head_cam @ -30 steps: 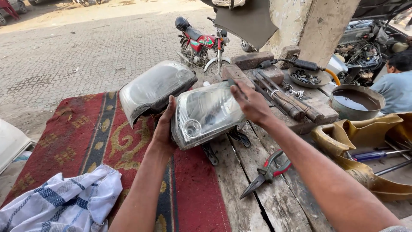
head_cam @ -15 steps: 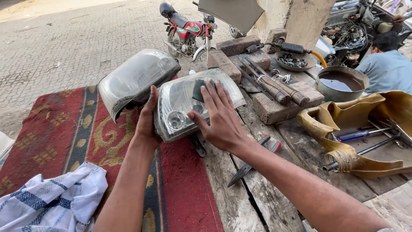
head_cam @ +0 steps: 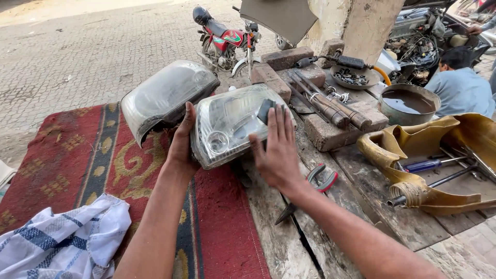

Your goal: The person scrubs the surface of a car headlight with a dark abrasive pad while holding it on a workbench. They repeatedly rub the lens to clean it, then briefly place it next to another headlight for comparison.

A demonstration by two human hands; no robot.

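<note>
Now the left hand [head_cam: 182, 147] grips the near edge of the headlight [head_cam: 230, 124], which rests half on the red rug [head_cam: 98, 155], half on the wooden bench [head_cam: 356, 196]. The right hand [head_cam: 276, 150] lies open and flat on its lens, pressing a dark pad [head_cam: 265, 110], pliers [head_cam: 310, 188] just beside the wrist.

A second headlight [head_cam: 165, 98] is seen at far left on a red rug [head_cam: 67, 155]; pliers [head_cam: 310, 188] are laid near right, a red motorcycle [head_cam: 222, 44] is parked far off.
</note>
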